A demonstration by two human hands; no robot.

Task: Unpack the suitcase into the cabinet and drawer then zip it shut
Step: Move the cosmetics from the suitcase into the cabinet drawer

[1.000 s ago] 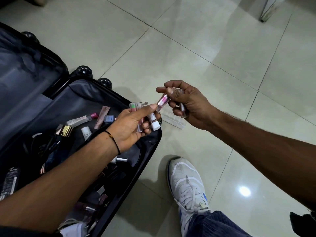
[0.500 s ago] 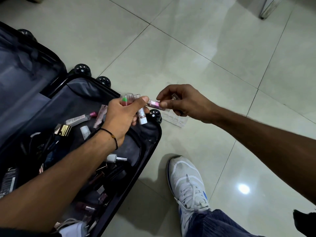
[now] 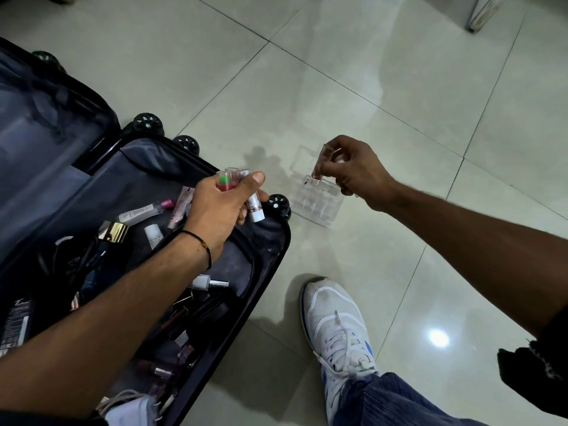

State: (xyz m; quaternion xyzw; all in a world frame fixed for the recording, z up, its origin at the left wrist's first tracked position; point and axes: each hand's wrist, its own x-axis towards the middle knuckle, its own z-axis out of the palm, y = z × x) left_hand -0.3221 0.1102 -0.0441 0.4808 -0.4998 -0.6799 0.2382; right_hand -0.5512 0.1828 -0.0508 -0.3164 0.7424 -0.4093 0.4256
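Nearest, a jeans leg (image 3: 399, 401) and a white shoe (image 3: 335, 324) stand on the floor (image 3: 399, 87), glossy pale tiles crossed by thin dark grout lines, with a lamp glare (image 3: 438, 338) shining just right of the shoe. The suitcase (image 3: 273, 250) lies open on those tiles at the left, its dark lining strewn with cosmetics (image 3: 172, 327). A nail polish (image 3: 209, 283) lies on its side nearer than the left fingers, beside the forearm, and a gold cap (image 3: 115, 232) lies left of the wrist. The left hand (image 3: 218, 210) hovers over the suitcase's far corner, fingers curled round a bunch of tubes (image 3: 229, 181), thumb laid across them, a white-capped end poking out below the fingers. A wheel (image 3: 278, 204) sits just right of those fingers. Well apart to the right, the right hand (image 3: 356, 170) pinches a clear tube (image 3: 321, 161) nearly upright between thumb and fingertips. Its lower end is at a clear tray (image 3: 319, 210) resting on the tile beneath the fingers, beside the suitcase; whether tube touches tray cannot be told. Beyond both hands the reflective tiles run on to a pale furniture leg (image 3: 479, 13) at the far right corner.
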